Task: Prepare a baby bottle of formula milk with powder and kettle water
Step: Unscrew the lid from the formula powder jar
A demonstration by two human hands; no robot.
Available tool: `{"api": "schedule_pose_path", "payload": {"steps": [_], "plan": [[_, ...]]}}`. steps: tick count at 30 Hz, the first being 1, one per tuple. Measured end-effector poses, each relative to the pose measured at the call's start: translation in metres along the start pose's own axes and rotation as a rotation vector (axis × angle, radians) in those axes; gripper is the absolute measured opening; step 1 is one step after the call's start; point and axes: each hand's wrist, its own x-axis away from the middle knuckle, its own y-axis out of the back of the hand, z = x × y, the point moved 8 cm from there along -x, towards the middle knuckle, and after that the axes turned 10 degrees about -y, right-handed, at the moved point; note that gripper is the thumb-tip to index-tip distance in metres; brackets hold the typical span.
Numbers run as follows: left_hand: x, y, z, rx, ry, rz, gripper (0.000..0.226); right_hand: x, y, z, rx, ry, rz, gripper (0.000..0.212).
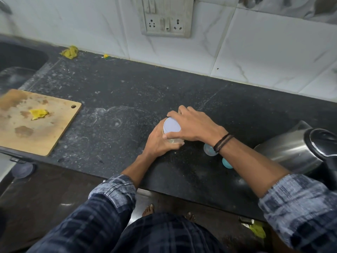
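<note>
A clear jar with a pale blue-white lid (171,126) stands on the black counter (116,106). My left hand (158,141) wraps around the jar's body from the near side. My right hand (193,124) grips the rim of the lid from above. Under my right forearm lies a baby bottle, with a clear part (209,149) and a teal part (227,163) showing; the rest is hidden by the arm. A steel electric kettle (299,152) with a black lid and handle stands at the right edge.
A wooden cutting board (36,123) with a yellow scrap lies at the left, overhanging the counter's front. A sink (18,64) sits at the far left. A yellow rag (70,52) rests by the wall. A socket panel (166,17) is on the tiled wall.
</note>
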Motion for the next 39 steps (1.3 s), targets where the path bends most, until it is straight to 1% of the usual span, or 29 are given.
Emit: {"api": "schedule_pose_path", "payload": {"steps": [2,4,8,10,12,14,17,18,21,22,26,30,34,39], "plan": [[0.001,0.000,0.002,0.010,0.008,-0.016,0.086,0.000,-0.004,0.003,-0.011,0.000,0.009,0.075],[0.002,0.000,0.004,0.020,0.016,-0.025,0.085,0.000,-0.004,0.003,-0.045,0.007,0.029,0.072],[0.001,0.000,0.003,0.035,0.021,-0.016,0.092,-0.001,0.000,-0.001,-0.089,-0.037,0.048,0.085],[0.002,0.000,0.003,0.047,0.024,-0.015,0.095,0.000,0.001,-0.002,-0.100,-0.057,0.053,0.082],[0.003,0.000,0.004,0.058,0.030,-0.022,0.092,0.001,-0.001,-0.001,-0.117,-0.050,0.085,0.076],[0.003,0.001,0.004,0.057,0.025,-0.026,0.091,0.002,-0.002,-0.001,-0.146,-0.048,0.113,0.077],[0.002,0.001,0.002,0.054,0.007,-0.014,0.091,0.003,0.002,-0.002,-0.196,-0.073,0.088,0.087],[0.002,0.000,0.002,0.056,0.002,-0.013,0.089,0.003,0.002,-0.001,-0.201,-0.078,0.075,0.086],[0.003,0.001,0.003,0.080,0.019,-0.031,0.091,0.006,-0.001,0.004,-0.196,-0.061,0.077,0.073],[0.003,0.001,0.005,0.084,0.023,-0.034,0.092,0.006,-0.001,0.004,-0.213,-0.063,0.084,0.073],[0.002,0.000,0.006,0.071,0.004,-0.024,0.091,0.007,0.006,0.001,-0.258,-0.096,0.066,0.086],[0.002,0.000,0.009,0.074,0.024,-0.035,0.094,0.009,0.003,0.003,-0.250,-0.089,0.074,0.076],[0.002,-0.001,0.009,0.065,0.016,-0.032,0.096,0.011,0.008,0.002,-0.289,-0.087,0.057,0.082],[0.000,-0.001,0.008,0.072,0.005,-0.036,0.090,0.011,0.001,0.006,-0.258,-0.076,0.068,0.076]]}}
